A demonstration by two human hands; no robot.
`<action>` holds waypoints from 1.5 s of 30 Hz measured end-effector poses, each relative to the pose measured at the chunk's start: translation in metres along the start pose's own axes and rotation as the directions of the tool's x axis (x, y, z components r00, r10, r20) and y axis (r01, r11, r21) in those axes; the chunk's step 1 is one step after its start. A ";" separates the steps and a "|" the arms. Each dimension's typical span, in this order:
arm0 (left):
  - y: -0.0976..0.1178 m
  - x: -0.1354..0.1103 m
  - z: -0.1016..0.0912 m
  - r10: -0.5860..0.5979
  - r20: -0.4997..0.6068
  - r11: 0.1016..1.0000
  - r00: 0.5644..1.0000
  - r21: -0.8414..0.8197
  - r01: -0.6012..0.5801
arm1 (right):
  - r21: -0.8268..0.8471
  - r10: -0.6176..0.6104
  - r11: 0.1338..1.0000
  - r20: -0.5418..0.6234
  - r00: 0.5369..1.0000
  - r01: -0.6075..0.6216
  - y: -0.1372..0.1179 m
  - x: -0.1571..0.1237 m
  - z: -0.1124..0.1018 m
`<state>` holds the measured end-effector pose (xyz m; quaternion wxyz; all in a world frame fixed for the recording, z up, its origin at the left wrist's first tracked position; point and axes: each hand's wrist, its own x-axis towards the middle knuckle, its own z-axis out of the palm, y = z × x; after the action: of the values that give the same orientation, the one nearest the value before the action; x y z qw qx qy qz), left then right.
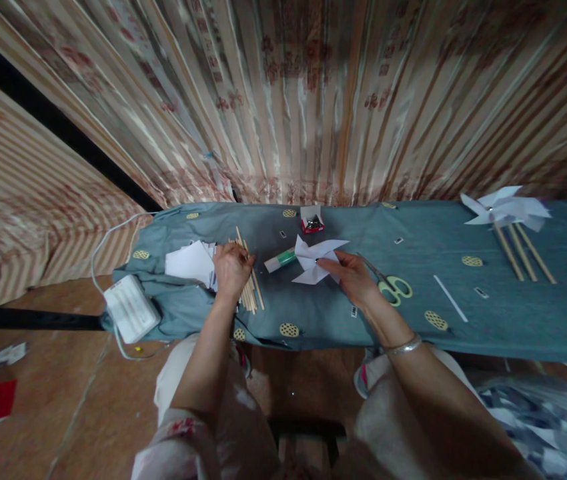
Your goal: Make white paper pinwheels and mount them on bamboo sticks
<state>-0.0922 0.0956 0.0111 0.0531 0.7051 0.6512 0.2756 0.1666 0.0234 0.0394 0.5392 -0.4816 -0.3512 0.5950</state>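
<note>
Striped curtain (pixel 303 100) behind, green cloth (pixel 333 327) over the table. Far right on it: finished pinwheels (pixel 513 207), overlapping, three sticks showing below; exact count unclear. Left hand (pixel 232 270) is over the loose sticks, fingers curled, tips close together; can't tell if they grip one. Right hand (pixel 356 277) pinches a white pinwheel (pixel 324 249) between thumb and fingers near its middle, just above the cloth, between the sticks and the scissors. Blades look folded, dark spot at the centre, probably a pin; no stick seen on it, so this one reads as part-made, mounting left. Paper stack (pixel 188 263) beside left hand and spare sticks (pixel 249 293) suggest more to make, so the batch is likely partway. Scissors (pixel 386 283), glue stick (pixel 280 260), open small box (pixel 312 223), paper strip (pixel 450 298) lie around.
</note>
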 end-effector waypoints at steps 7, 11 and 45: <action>-0.001 -0.001 0.004 0.029 -0.005 0.999 1.000 0.031 -0.028 | 0.038 -0.005 0.999 -0.009 1.000 0.005 0.000 0.000 0.000; 0.001 0.001 0.005 0.020 -0.007 1.000 1.000 0.022 -0.020 | 0.017 -0.003 1.000 -0.022 1.000 0.004 0.000 0.001 0.000; 0.106 -0.065 -0.012 0.117 0.791 -0.288 0.600 -0.551 0.783 | -0.479 -0.469 0.742 0.129 0.874 0.469 -0.027 -0.053 0.016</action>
<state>-0.0035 0.0155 0.0461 0.8337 0.1946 0.3444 0.3852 0.1572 -0.0223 0.0799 0.5291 -0.4994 -0.6016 0.3296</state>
